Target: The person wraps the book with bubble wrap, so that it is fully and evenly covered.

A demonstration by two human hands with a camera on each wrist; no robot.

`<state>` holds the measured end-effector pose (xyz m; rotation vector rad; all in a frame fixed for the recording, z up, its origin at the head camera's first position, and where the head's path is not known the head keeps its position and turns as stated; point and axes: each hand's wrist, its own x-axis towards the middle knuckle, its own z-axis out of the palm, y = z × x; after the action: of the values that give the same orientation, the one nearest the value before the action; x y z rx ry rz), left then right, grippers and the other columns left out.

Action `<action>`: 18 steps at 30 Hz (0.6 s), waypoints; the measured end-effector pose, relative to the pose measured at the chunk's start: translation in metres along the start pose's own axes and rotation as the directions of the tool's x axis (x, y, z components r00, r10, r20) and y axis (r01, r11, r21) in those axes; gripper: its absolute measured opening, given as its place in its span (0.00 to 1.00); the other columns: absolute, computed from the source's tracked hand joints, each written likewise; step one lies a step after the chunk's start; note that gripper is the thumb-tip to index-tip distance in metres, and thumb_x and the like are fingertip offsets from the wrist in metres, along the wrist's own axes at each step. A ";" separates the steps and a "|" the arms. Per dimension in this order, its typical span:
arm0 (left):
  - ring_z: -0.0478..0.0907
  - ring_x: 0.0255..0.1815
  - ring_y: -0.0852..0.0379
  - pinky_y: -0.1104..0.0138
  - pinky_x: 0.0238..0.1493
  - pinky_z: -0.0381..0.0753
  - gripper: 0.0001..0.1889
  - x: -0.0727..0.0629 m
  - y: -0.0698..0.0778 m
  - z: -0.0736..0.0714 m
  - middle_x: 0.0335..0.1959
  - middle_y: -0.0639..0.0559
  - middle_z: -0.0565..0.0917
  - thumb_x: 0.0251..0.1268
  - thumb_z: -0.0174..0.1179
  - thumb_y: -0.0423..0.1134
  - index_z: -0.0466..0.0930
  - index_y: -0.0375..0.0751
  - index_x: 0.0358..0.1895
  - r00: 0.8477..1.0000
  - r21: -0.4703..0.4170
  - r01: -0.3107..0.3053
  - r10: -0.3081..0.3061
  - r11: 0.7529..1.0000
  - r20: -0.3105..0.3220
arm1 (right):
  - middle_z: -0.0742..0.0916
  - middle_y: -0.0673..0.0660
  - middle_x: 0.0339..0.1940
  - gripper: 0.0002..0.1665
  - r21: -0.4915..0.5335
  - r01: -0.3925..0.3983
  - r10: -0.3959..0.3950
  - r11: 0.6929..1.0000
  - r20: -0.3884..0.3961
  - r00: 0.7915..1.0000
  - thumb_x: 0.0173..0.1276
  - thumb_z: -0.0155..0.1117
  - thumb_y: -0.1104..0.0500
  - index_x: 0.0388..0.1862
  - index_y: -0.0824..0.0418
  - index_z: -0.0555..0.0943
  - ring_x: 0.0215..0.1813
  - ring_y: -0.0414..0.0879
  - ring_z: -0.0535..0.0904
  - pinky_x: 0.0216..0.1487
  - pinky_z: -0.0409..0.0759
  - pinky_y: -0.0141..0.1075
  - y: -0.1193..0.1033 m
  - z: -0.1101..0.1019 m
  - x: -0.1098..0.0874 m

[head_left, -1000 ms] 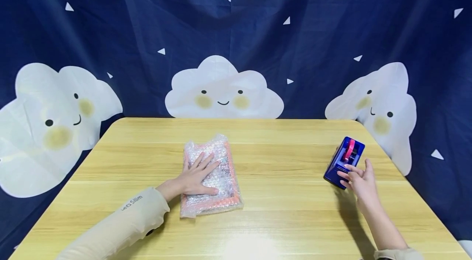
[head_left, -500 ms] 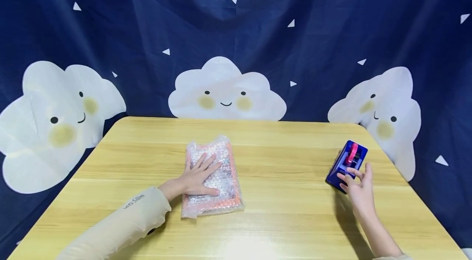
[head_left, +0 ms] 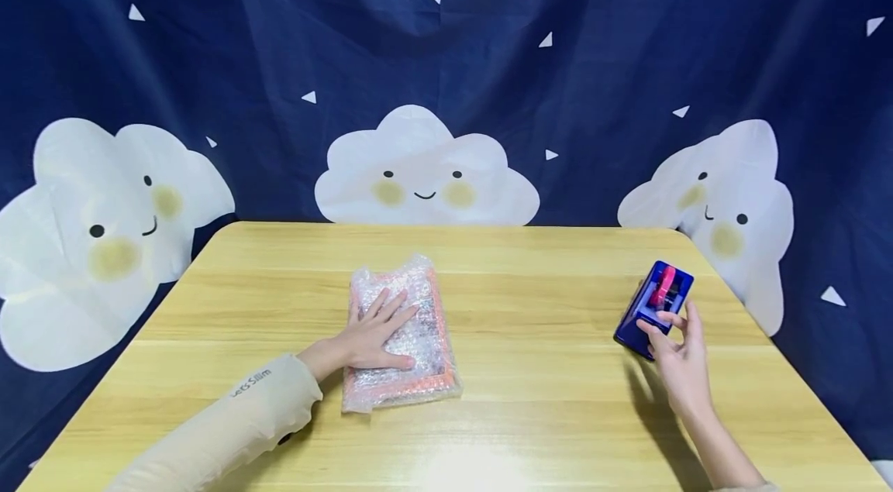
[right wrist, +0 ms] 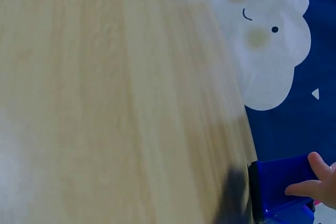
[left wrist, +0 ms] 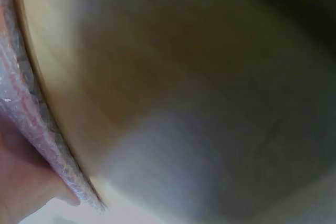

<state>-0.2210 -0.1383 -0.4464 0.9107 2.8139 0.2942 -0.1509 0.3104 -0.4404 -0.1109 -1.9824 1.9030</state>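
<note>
My left hand point(head_left: 370, 338) lies flat with spread fingers on a bubble-wrapped parcel point(head_left: 427, 290) that has an orange-red border. In the left wrist view, the parcel's edge point(left wrist: 35, 95) and part of the hand point(left wrist: 23, 184) show at the left. At the right of the table is a blue tape dispenser point(head_left: 633, 333) holding a pink tape roll point(head_left: 663, 287). My right hand point(head_left: 684, 368) reaches over the dispenser's near end, with thumb and fingers bent and their tips apart. The right wrist view shows two digits of that hand against the blue dispenser body point(right wrist: 281, 179).
A wood-grain table point(head_left: 537, 321) with rounded far corners carries everything. Behind it hangs a dark blue curtain point(head_left: 377, 35) printed with white clouds and small triangles. The dispenser sits close to the table's right edge.
The fingers of my right hand have shifted slightly and bent more at the dispenser's near end. My left hand and the parcel stay in place.
</note>
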 end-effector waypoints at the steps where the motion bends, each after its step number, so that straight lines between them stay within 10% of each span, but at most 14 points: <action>1: 0.31 0.72 0.41 0.35 0.58 0.18 0.47 0.000 0.000 0.000 0.74 0.47 0.41 0.51 0.50 0.71 0.48 0.52 0.72 1.000 -0.006 0.004 -0.004 1.000 0.005 | 0.70 0.47 0.46 0.49 0.011 -0.006 0.006 1.000 0.002 1.000 0.66 0.55 0.63 0.74 0.55 0.35 0.37 0.30 0.81 0.33 0.77 0.21 0.002 -0.001 0.001; 9: 0.31 0.72 0.41 0.35 0.58 0.18 0.47 0.000 0.000 -0.001 0.74 0.46 0.41 0.51 0.51 0.70 0.48 0.51 0.72 1.000 -0.027 0.003 -0.004 1.000 -0.002 | 0.70 0.45 0.41 0.45 0.236 -0.082 0.086 0.968 -0.007 0.996 0.70 0.49 0.62 0.73 0.57 0.32 0.41 0.31 0.81 0.36 0.79 0.26 0.003 -0.003 0.004; 18: 0.31 0.72 0.41 0.35 0.58 0.18 0.47 0.000 0.001 -0.002 0.74 0.46 0.42 0.50 0.50 0.71 0.48 0.52 0.72 1.000 -0.005 0.007 -0.007 1.000 -0.008 | 0.71 0.46 0.36 0.39 0.254 -0.098 0.144 0.962 -0.169 0.975 0.67 0.48 0.67 0.73 0.61 0.43 0.32 0.31 0.81 0.29 0.77 0.24 -0.019 0.020 -0.006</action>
<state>-0.2206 -0.1383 -0.4447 0.9012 2.8216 0.3043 -0.1486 0.2879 -0.4236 -0.3370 -1.6400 2.1135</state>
